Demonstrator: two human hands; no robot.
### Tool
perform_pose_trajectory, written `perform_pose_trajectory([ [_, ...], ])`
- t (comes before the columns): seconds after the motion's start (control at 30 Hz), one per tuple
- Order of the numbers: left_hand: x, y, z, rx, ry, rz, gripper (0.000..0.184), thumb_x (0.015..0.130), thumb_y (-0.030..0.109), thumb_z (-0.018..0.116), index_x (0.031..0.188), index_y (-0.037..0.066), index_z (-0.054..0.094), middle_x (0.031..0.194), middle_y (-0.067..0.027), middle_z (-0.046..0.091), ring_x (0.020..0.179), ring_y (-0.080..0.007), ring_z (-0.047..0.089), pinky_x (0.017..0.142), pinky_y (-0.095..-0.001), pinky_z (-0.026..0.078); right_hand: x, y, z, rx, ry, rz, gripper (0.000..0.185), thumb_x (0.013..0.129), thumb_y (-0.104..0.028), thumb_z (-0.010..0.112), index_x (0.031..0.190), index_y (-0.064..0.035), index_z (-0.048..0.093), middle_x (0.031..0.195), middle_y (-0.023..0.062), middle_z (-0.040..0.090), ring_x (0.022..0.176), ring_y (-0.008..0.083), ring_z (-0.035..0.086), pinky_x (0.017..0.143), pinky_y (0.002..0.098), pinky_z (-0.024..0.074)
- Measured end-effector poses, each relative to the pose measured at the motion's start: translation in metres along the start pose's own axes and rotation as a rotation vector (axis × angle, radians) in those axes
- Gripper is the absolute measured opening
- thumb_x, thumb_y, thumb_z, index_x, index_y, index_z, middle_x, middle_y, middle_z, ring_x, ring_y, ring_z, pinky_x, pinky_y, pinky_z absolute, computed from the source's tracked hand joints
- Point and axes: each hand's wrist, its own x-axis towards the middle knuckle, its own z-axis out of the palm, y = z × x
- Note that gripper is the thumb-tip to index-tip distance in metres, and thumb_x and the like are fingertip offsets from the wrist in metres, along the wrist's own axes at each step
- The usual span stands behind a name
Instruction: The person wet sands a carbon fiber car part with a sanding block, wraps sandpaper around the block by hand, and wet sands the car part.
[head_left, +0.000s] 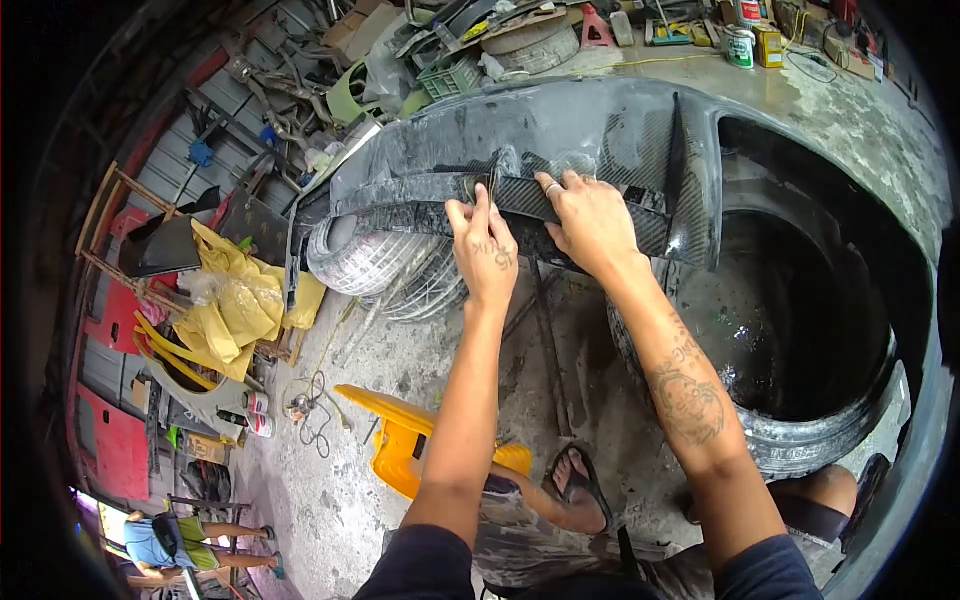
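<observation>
A large dusty car bumper, grey and black with carbon-fibre weave showing in places, lies across the view in front of me. My left hand is at the long slot-like strip in its middle, thumb and fingers closed around a small, thin, dark piece that I cannot make out clearly. Just right of it, my right hand, with a ring on one finger, rests on the bumper with its fingers stretched over the carbon-weave surface. The right thumb points down along the strip's lower edge.
Under the bumper stand tyres and a metal stand leg. A yellow plastic chair is below left. Cans and piled parts line the back. Another person stands far lower left.
</observation>
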Motion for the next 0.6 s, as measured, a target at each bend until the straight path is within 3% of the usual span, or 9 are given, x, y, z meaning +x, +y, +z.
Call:
perform_pose_trajectory([
  [0.17,0.006,0.003,0.004,-0.002,0.099,0.133,0.037,0.096,0.001,0.06,0.132,-0.006,0.064,0.096,-0.0178,0.048,0.079,-0.0308,0.054,0.073,-0.0408,0.048,0.002,-0.001,-0.007,0.039,-0.023,0.011,0.056,0.077,-0.013,0.077,0.131,-0.0058,0.065,0.105,0.0147,0.069,0.094,0.0302,0.071,0.085,0.0421,0.0567],
  [0.3,-0.023,0.004,-0.038,-0.004,-0.08,0.006,0.035,0.098,0.002,0.059,0.132,-0.003,0.065,0.097,-0.0129,0.046,0.076,-0.0242,0.055,0.068,-0.0376,0.049,-0.003,-0.002,-0.007,0.012,-0.073,0.019,0.06,0.078,-0.017,0.079,0.135,-0.0066,0.063,0.108,0.0129,0.068,0.098,0.0286,0.07,0.086,0.0412,0.0557],
  [0.4,-0.02,0.007,-0.055,0.0,0.054,-0.002,0.032,0.098,0.005,0.061,0.127,-0.003,0.069,0.092,-0.013,0.049,0.078,-0.0226,0.053,0.067,-0.0355,0.046,-0.001,-0.002,-0.008,0.015,-0.072,0.008,0.059,0.079,-0.017,0.079,0.135,-0.007,0.062,0.107,0.0122,0.067,0.098,0.0286,0.069,0.086,0.0408,0.0555],
  [0.6,0.022,0.001,0.002,-0.062,0.066,0.05,0.034,0.096,0.002,0.062,0.129,-0.003,0.067,0.095,-0.015,0.048,0.08,-0.027,0.054,0.071,-0.0379,0.048,0.002,-0.001,-0.008,0.006,-0.064,0.012,0.062,0.077,-0.018,0.079,0.135,-0.0064,0.062,0.105,0.0126,0.068,0.097,0.0287,0.07,0.086,0.041,0.0555],
])
